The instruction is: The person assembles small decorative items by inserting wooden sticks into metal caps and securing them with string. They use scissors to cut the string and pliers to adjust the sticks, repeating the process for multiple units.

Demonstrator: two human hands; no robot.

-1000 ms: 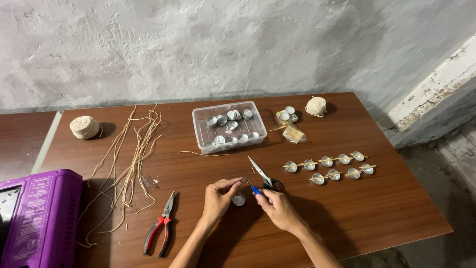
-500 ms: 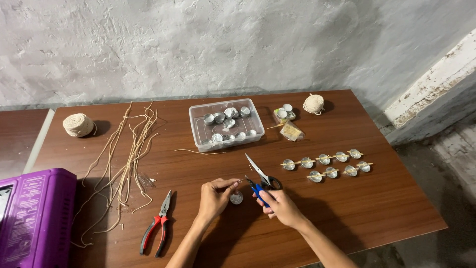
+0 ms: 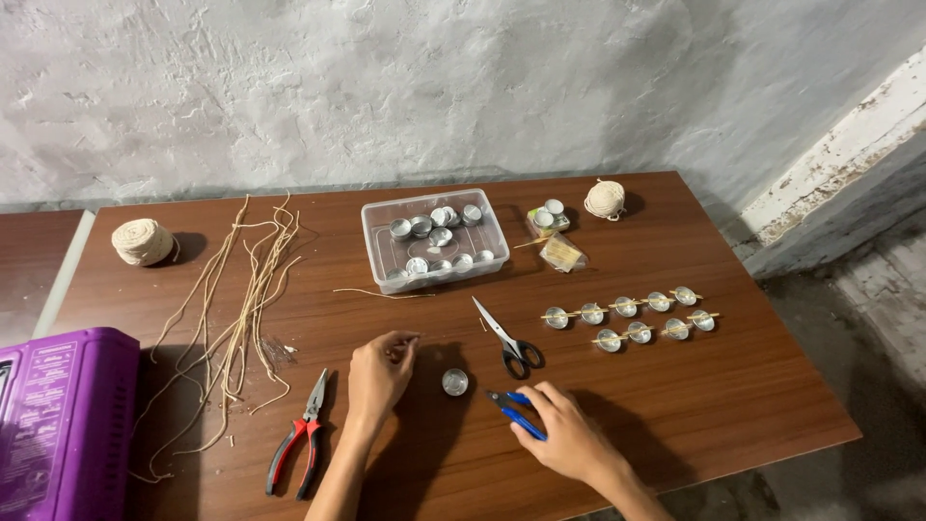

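Brown wood table (image 3: pixel 752 405), rough white wall (image 3: pixel 386 87)

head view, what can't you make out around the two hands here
- Left hand, head view: whatever its pinched fingertips hold is too small to tell.
- Blue-handled tool: its tip lies under the right hand, so its kind is unclear.
- Small metal cup: its contents are too small to see.
- Purple box: cut off by the left and bottom edges.
- Both forearms: cut off by the bottom edge.

Both forearms are bare, with no sleeves showing. The left hand (image 3: pixel 378 374) and right hand (image 3: pixel 569 442) wear no gloves or rings.
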